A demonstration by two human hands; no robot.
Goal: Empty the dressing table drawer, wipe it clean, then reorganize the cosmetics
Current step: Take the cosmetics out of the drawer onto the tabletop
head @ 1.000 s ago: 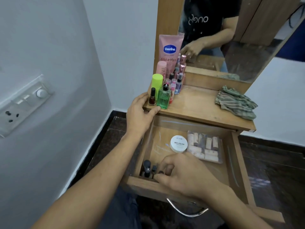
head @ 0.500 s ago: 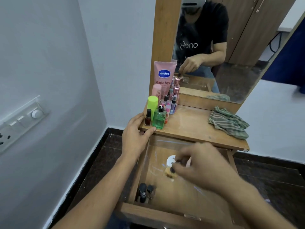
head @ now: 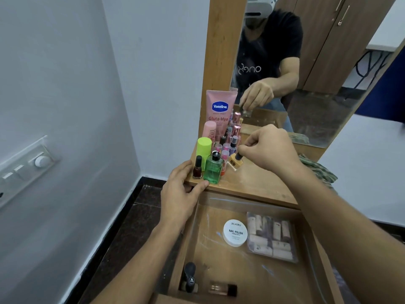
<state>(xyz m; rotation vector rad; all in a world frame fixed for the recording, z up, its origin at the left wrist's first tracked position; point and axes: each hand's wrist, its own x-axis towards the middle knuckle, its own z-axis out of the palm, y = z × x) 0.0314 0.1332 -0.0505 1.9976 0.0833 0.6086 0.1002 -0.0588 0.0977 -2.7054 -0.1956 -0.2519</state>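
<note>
My right hand (head: 270, 148) pinches the dark cap of a small yellow bottle (head: 235, 163), tilted just above the tabletop beside the cluster of cosmetics (head: 221, 148). My left hand (head: 179, 194) grips the front left corner of the dressing table top (head: 258, 183), thumb next to a green bottle (head: 213, 168) and a dark red nail polish (head: 197, 167). The open drawer (head: 219, 249) below holds a white nail polish remover tub (head: 235, 232), a clear packet of cylinders (head: 271, 238), a black bottle (head: 189, 277) and a small clear bottle (head: 222, 289).
A pink Vaseline tube (head: 220, 113) leans on the mirror frame (head: 221, 51). A striped green cloth (head: 317, 170) lies at the tabletop's right. A white wall with a switch panel (head: 26, 167) stands on the left. Dark tiled floor surrounds the table.
My right hand lifted the small yellow bottle out of the drawer's front and carried it up to the tabletop beside the other cosmetics. The left hand stayed on the table corner.
</note>
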